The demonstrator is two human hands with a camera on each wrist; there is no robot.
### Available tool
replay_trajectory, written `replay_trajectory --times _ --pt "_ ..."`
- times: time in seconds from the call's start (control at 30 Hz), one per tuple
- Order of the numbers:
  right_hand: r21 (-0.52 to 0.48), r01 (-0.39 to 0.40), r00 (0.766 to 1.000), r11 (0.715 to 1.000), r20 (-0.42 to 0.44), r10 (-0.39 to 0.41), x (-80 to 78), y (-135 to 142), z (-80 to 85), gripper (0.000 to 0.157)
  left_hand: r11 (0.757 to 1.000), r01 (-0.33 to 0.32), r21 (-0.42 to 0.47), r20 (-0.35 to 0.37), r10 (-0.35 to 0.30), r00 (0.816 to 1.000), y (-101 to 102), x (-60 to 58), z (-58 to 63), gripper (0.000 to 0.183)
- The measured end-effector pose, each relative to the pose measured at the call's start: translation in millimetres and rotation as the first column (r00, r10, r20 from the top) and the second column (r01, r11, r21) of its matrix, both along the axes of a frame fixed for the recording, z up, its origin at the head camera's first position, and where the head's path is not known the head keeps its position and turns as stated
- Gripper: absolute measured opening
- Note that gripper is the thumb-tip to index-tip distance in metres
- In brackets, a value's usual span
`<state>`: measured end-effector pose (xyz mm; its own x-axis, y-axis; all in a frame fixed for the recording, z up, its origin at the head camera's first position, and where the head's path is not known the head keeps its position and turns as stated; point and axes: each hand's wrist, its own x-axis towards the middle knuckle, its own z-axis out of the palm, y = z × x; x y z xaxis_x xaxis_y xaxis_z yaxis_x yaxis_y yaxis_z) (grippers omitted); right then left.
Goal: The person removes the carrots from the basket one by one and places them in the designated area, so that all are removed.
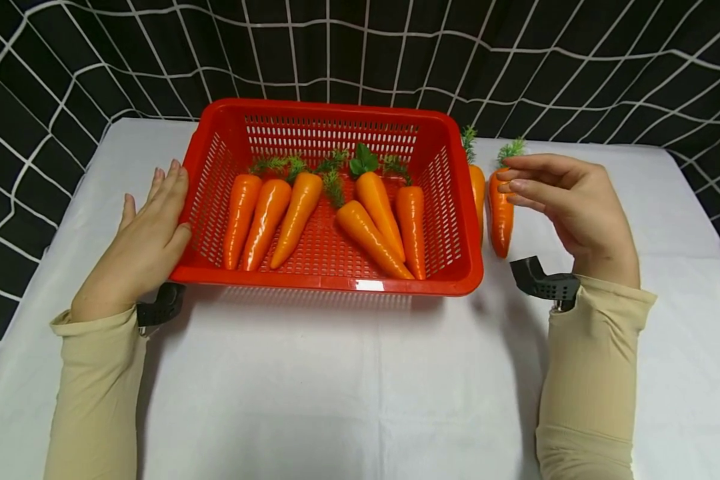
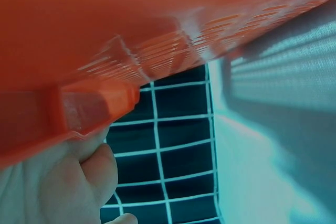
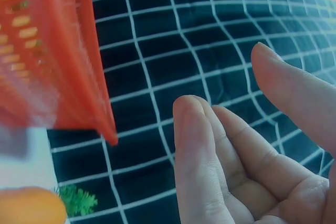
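Note:
A red plastic basket (image 1: 312,280) with slotted walls stands on the white cloth. Several toy carrots lie inside, among them an orange carrot (image 1: 297,220) with green tops toward the back. Along the basket's left rim rests my left hand (image 1: 135,250), fingers extended; the left wrist view shows it against the rim (image 2: 37,148). My right hand (image 1: 588,213) hovers right of the basket, thumb and fingers apart with nothing between them. In the head view its fingertips overlap a carrot (image 1: 502,223) lying outside the basket. Another carrot (image 1: 477,193) is partly hidden by the basket's right wall.
A white cloth (image 1: 312,387) covers the table, in front of the basket and to both sides. Behind the table and at its sides hangs a black backdrop with a white grid (image 1: 360,53).

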<state>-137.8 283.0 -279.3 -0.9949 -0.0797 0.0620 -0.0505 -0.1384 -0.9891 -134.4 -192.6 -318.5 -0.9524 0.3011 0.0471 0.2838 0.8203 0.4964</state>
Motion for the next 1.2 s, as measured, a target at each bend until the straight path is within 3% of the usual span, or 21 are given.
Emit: replay_trajectory --times 0.23,0.47,0.73,1.0,1.2 --pt "0.186 -0.009 1.0 0.982 0.018 0.006 -0.1 -13 6.3 0.027 1.0 0.006 -0.014 0.028 -0.005 1.0 3 -1.9 -4.0 0.064" --pt "0.27 -0.107 0.994 0.957 0.021 0.105 -9.0 -28 9.0 0.029 1.0 0.012 -0.019 0.017 -0.012 1.0 3 -2.4 -4.0 0.063" --pt "0.501 -0.164 0.986 0.849 0.051 0.16 -18.6 -55 19.6 0.032 1.0 0.017 -0.019 0.024 -0.017 1.0 1 -3.5 -2.9 0.063" --pt "0.53 -0.258 0.966 0.808 0.123 0.228 -38.1 -83 31.0 0.033 1.0 0.02 -0.008 0.01 -0.019 1.0 1 -2.9 -1.6 0.063" --pt "0.536 -0.376 0.927 0.756 0.213 0.31 -61.0 -101 28.1 0.033 1.0 0.019 -0.007 0.011 -0.019 1.0 0 -3.4 0.3 0.063"
